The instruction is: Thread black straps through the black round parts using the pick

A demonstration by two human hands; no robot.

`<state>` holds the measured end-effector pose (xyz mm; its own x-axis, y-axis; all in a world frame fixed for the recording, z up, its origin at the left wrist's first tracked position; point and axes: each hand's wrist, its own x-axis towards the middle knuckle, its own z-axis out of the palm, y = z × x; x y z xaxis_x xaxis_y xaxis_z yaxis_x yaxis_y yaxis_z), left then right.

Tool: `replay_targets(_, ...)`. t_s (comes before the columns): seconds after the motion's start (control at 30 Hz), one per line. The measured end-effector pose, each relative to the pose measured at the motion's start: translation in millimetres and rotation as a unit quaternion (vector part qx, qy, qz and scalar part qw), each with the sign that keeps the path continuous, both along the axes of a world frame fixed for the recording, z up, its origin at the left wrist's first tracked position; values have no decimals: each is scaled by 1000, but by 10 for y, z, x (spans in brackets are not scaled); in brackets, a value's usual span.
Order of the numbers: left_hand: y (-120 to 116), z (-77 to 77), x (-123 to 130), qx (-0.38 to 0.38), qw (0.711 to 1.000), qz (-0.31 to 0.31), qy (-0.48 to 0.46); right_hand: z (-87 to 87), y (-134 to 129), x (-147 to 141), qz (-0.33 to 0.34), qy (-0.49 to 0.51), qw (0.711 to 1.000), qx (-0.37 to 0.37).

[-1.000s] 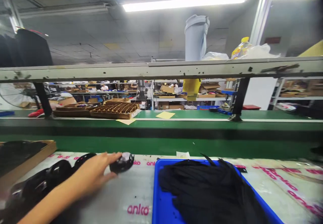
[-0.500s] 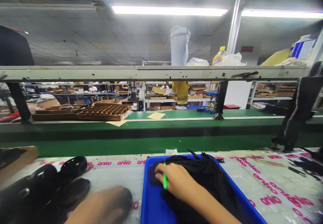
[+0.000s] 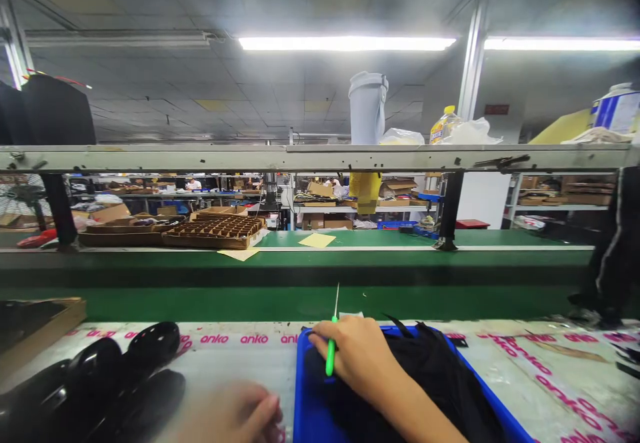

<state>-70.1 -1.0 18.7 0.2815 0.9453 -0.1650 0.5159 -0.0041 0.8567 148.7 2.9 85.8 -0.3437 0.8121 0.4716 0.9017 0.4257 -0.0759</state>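
My right hand [image 3: 353, 356] is closed round a green-handled tool [image 3: 331, 356] whose thin metal tip points up. It is over the left part of a blue tray [image 3: 301, 390] that holds a heap of black cloth-like pieces [image 3: 440, 376]. Low in the view, my left hand [image 3: 245, 413] is blurred, its fingers curled over the anko-printed sheet left of the tray; whether it holds anything is hidden. Glossy black rounded pieces [image 3: 153, 343] lie in a group at the lower left.
A cardboard box [image 3: 75, 313] sits at the left edge. Behind the worktop runs a green surface [image 3: 200, 303] with divided cardboard trays [image 3: 215, 231]. Above is a shelf [image 3: 310, 158] bearing a pale bucket [image 3: 367, 110] and a bottle [image 3: 445, 123]. Black posts hold up the shelf.
The tool's metal tip now points up above the tray edge. My left hand has moved right and down, and the dark rounded piece at it no longer shows. The view has tilted up slightly.
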Motion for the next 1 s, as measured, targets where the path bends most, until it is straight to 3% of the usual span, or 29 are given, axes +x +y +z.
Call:
replay_targets(0.13, 348, 43, 424, -105, 990, -36, -89, 122, -17, 38, 49, -20, 999, -3)
replay_targets(0.3, 717, -125, 482, -74, 973, -12, -218, -221, 130, 98, -27, -57, 998, 3)
replay_targets(0.43, 634, -207, 411, -109, 955, -4, -276, -443, 179, 139, -96, -93, 991, -9)
replay_targets(0.6, 409, -130, 411, -160, 931, 6, -328, -415, 90, 166, -99, -103, 989, -40)
replay_targets(0.9, 428, -233, 529, -247, 928, -35, -278, -332, 31, 243, -24, -14, 997, -74)
replay_targets(1.0, 399, -265, 544, -266, 928, -31, -259, -304, 25, 231, 48, 94, 988, -110)
